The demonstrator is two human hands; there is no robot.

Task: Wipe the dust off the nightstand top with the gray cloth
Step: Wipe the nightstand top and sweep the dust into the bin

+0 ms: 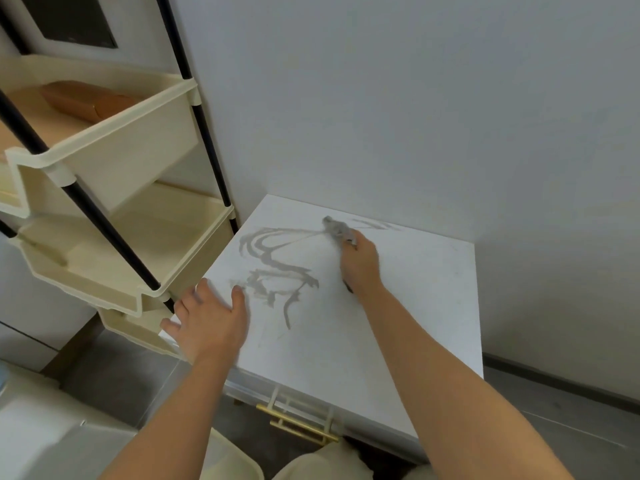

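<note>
The white nightstand top (408, 306) fills the centre of the head view, set into a corner of the wall. Gray dust streaks (273, 268) curve across its left and middle part, with a fainter smear near the back edge. My right hand (360, 265) is shut on the gray cloth (337, 230), which sticks out past my fingers and presses on the top near the back. My left hand (211, 320) lies flat with fingers spread on the left front edge of the top, holding nothing.
A cream tiered trolley (114, 216) with black poles stands close against the nightstand's left side; its upper tray holds a brown case (86, 100). Gold drawer handles (298, 424) show below the front edge. Walls close in behind and to the right.
</note>
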